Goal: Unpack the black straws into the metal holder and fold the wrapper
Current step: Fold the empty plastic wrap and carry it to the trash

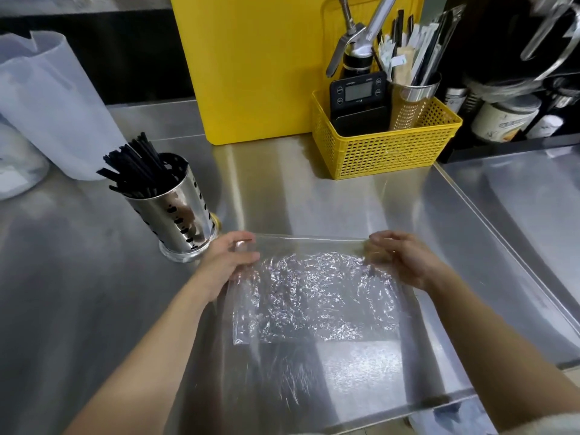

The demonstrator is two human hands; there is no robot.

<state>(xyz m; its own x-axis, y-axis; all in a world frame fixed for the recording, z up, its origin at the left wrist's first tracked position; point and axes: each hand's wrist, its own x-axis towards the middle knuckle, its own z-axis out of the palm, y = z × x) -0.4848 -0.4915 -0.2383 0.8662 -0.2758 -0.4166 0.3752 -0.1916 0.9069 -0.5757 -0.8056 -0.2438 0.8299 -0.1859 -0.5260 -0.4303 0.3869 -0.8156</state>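
Note:
A clear, crinkled plastic wrapper (317, 296) lies spread flat on the steel counter (94, 293) in front of me. My left hand (226, 262) grips its far left corner, and my right hand (405, 262) grips its far right corner. The far edge runs straight between my two hands. Left of my left hand stands the perforated metal holder (180, 215), tilted slightly, with a bunch of black straws (138, 167) sticking out of its top. The wrapper looks empty.
A yellow basket (392, 152) at the back right holds a digital scale (359, 92) and a metal cup of wrapped straws (414, 89). A yellow board (251, 64) leans behind. A translucent pitcher (47, 102) stands at the back left. A sink basin (533, 208) lies to the right.

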